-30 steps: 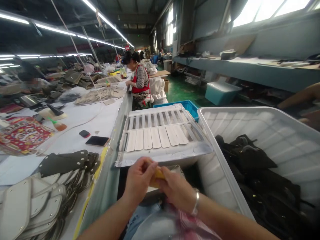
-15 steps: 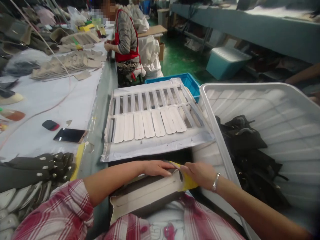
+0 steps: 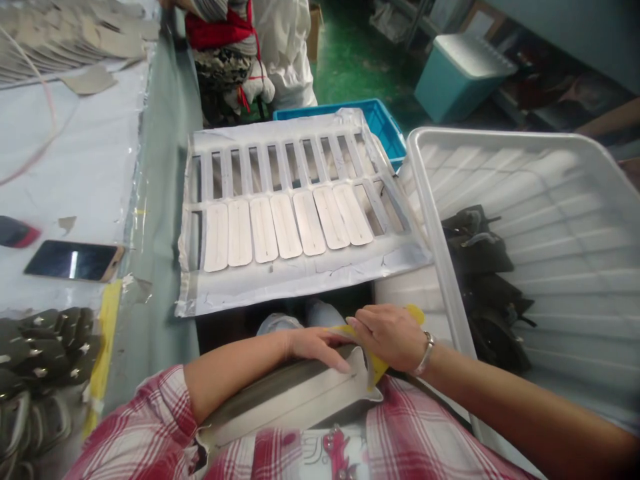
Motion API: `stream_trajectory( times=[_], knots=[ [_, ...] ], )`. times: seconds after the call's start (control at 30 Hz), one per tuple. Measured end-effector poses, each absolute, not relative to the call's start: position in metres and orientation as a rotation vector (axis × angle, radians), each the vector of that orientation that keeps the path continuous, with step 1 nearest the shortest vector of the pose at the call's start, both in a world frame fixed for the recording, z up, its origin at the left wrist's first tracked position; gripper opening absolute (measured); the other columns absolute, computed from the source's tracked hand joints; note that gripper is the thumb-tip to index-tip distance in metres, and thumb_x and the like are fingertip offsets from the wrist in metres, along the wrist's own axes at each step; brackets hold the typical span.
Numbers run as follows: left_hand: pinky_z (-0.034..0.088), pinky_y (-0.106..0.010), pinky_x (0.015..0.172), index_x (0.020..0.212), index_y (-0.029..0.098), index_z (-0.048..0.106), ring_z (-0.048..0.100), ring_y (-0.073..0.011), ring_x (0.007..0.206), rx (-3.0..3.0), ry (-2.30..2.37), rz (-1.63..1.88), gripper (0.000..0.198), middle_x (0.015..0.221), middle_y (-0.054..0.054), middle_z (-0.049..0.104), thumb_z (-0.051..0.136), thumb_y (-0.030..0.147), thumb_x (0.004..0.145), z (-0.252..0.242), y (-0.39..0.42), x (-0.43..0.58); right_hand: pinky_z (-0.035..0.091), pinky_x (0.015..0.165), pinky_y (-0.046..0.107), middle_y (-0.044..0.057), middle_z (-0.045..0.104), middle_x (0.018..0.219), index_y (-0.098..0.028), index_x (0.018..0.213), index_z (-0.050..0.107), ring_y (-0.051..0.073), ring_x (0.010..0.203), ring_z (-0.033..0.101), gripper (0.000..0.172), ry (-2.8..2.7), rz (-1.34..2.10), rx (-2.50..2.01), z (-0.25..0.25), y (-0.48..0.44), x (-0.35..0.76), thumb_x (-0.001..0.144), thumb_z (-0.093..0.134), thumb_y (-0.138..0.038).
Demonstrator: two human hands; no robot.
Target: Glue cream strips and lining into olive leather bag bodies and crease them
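Observation:
A long grey-and-cream leather piece (image 3: 285,400) lies across my lap. My left hand (image 3: 315,347) presses flat on its upper end, fingers spread along the surface. Just to the right, my right hand (image 3: 393,333) is closed on a yellow strip (image 3: 377,370) at the end of that piece. In front of my hands a white slotted rack (image 3: 300,280) holds a row of several pale oblong leather tabs (image 3: 285,227).
A large white plastic tub (image 3: 550,200) with dark bag parts (image 3: 485,267) stands at right. A blue crate (image 3: 385,123) sits behind the rack. On the white table (image 3: 75,180) at left lie a phone (image 3: 75,260) and dark studded pieces (image 3: 45,340). A co-worker in red (image 3: 225,33) sits ahead.
The view has tipped downward. My hands came down from chest height onto the leather piece in my lap, and they now slide a little along its end with the yellow strip.

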State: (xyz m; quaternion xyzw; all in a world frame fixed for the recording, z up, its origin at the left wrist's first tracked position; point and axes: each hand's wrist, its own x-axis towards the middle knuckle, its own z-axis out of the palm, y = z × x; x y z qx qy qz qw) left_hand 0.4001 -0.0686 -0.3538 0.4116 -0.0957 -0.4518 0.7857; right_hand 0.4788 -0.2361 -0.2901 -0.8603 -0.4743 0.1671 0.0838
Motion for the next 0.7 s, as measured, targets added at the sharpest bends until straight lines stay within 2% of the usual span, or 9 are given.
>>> stream_trajectory(
  times=[0.1,0.17,0.23,0.3,0.4,0.57,0.7],
  knots=[
    [0.030,-0.033,0.103,0.115,0.014,0.059,0.047,-0.0266,0.117,0.906,-0.198,-0.925,0.064,0.117,-0.006,0.059,0.065,0.056,0.067,-0.358,-0.069,0.395,0.024,0.056,0.029,0.002,0.057,0.061,-0.017,0.065,0.055,0.012,0.055,0.048,0.043,-1.553,0.484,-2.531,-0.287,-0.231,0.481,0.094,0.030,-0.036],
    [0.029,-0.031,0.103,0.112,0.012,0.060,0.047,-0.0235,0.118,0.898,-0.129,-0.927,0.065,0.113,-0.007,0.061,0.035,0.065,0.082,-0.360,-0.071,0.391,0.023,0.056,0.029,0.002,0.057,0.061,-0.017,0.065,0.055,0.012,0.055,0.048,0.043,-1.610,0.467,-2.516,-0.285,-0.229,0.482,0.094,0.030,-0.035],
    [0.029,-0.030,0.103,0.113,0.009,0.059,0.050,-0.0205,0.116,0.844,-0.042,-0.945,0.083,0.107,-0.008,0.063,-0.003,0.058,0.089,-0.360,-0.073,0.388,0.022,0.055,0.029,0.003,0.058,0.061,-0.017,0.065,0.056,0.012,0.055,0.048,0.043,-1.655,0.446,-2.506,-0.284,-0.227,0.483,0.094,0.030,-0.035],
    [0.030,-0.031,0.102,0.115,0.006,0.057,0.053,-0.0191,0.113,0.779,0.035,-0.956,0.096,0.102,-0.009,0.063,-0.024,0.049,0.085,-0.359,-0.074,0.385,0.022,0.055,0.029,0.003,0.059,0.062,-0.018,0.065,0.056,0.013,0.055,0.049,0.044,-1.691,0.433,-2.497,-0.284,-0.226,0.484,0.095,0.029,-0.035],
    [0.030,-0.030,0.102,0.116,0.007,0.057,0.056,-0.0178,0.108,0.769,0.143,-0.989,0.095,0.099,-0.007,0.064,-0.022,0.051,0.085,-0.355,-0.075,0.382,0.023,0.055,0.029,0.004,0.059,0.063,-0.018,0.066,0.057,0.013,0.055,0.049,0.044,-1.717,0.441,-2.482,-0.285,-0.224,0.484,0.095,0.029,-0.036],
    [0.033,-0.031,0.099,0.115,0.015,0.058,0.059,-0.0172,0.098,0.875,0.142,-1.023,0.076,0.097,-0.004,0.067,-0.003,0.053,0.091,-0.349,-0.072,0.381,0.023,0.055,0.029,0.004,0.060,0.065,-0.017,0.068,0.057,0.012,0.056,0.050,0.042,-1.777,0.479,-2.439,-0.286,-0.223,0.486,0.094,0.031,-0.035],
    [0.037,-0.030,0.094,0.108,0.017,0.063,0.058,-0.0196,0.095,1.290,0.195,-1.064,0.070,0.091,-0.003,0.068,0.016,0.064,0.087,-0.347,-0.064,0.382,0.023,0.055,0.029,0.004,0.061,0.065,-0.017,0.068,0.058,0.013,0.057,0.051,0.040,-1.820,0.496,-2.404,-0.284,-0.225,0.486,0.093,0.032,-0.033]
  ],
)
